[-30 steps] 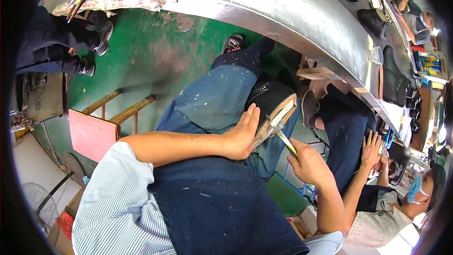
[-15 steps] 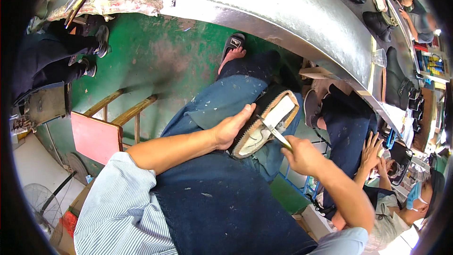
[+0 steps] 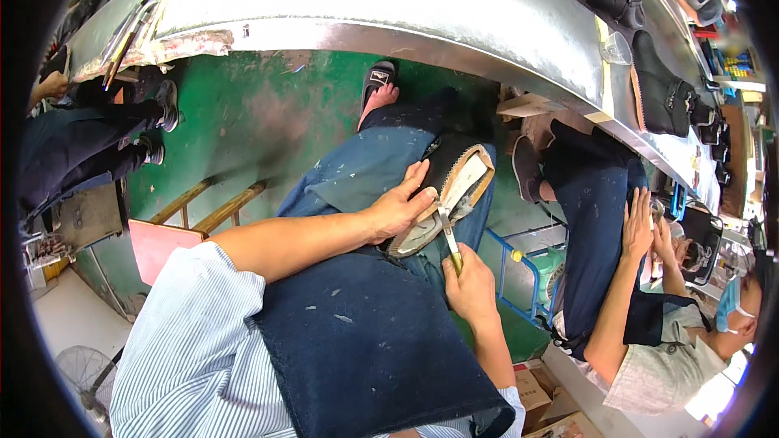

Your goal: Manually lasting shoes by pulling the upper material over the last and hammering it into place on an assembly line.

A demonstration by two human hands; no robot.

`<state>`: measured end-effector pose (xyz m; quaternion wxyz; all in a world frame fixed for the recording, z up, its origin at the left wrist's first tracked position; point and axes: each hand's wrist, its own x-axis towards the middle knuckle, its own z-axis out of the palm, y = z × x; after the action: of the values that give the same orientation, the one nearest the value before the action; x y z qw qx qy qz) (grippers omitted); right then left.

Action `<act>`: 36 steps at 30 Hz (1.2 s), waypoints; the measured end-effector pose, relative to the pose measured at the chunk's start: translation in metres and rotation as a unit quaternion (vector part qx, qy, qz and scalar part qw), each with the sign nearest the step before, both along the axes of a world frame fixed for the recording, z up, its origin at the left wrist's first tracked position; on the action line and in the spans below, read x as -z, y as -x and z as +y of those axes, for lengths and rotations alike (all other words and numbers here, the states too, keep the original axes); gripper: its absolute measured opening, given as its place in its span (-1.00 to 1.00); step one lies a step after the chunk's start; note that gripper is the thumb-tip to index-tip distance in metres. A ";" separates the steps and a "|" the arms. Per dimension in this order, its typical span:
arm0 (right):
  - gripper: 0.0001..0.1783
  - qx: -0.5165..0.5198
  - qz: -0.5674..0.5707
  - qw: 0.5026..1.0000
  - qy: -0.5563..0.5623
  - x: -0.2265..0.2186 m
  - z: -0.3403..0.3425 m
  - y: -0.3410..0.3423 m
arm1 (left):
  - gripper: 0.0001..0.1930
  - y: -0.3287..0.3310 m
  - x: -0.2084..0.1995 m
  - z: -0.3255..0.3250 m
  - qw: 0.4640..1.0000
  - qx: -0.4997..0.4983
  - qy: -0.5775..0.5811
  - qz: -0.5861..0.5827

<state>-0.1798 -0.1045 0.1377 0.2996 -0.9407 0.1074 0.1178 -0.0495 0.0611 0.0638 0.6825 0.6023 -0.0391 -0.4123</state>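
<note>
A black shoe upper (image 3: 441, 158) lies across my lap, its underside turned up. That underside (image 3: 464, 186) shows a whitish insole inside a tan, saw-toothed rim. My left hand (image 3: 402, 207) grips the shoe from its left side, thumb and fingers against the edge. In my right hand (image 3: 471, 282) is a slim metal tool with a yellow-green handle (image 3: 457, 262); its exact kind is unclear. The tool's metal end (image 3: 443, 215) meets the underside near my left fingertips. A dark blue apron (image 3: 365, 341) covers my lap beneath.
A metal-topped workbench (image 3: 341, 4) curves across the far side, with black boots (image 3: 661, 89) and brushes (image 3: 130, 36) on it. At left stands a pink-topped stool (image 3: 166, 247). A co-worker (image 3: 673, 341) sits close on my right, beside a blue metal frame (image 3: 523, 276).
My right hand has moved left and nearer to me, and the tool now points more steeply up. My left fingers have shifted onto the shoe's edge. The whole view has shifted a little.
</note>
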 end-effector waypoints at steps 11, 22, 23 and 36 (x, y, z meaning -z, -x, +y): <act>-0.54 -0.054 -0.020 0.998 -0.006 -0.015 -0.037 -0.025 | -0.24 -0.016 -0.008 0.004 0.977 0.049 -0.145 -0.148; -0.69 0.062 0.072 0.991 -0.096 0.026 -0.039 -0.040 | -0.37 -0.030 -0.044 0.000 0.883 0.195 -0.276 -0.327; -0.69 0.095 0.176 0.942 -0.272 0.024 -0.057 -0.041 | -0.38 -0.033 -0.051 -0.002 0.866 0.250 -0.290 -0.322; -0.57 -0.051 0.066 0.996 -0.010 -0.011 -0.045 -0.113 | -0.43 -0.045 -0.045 0.004 0.863 0.276 -0.264 -0.332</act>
<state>-0.0664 -0.1490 0.1485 0.2950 -0.9319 0.0779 0.1961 -0.0048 0.0655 0.1092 0.3031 0.8257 -0.3178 -0.3541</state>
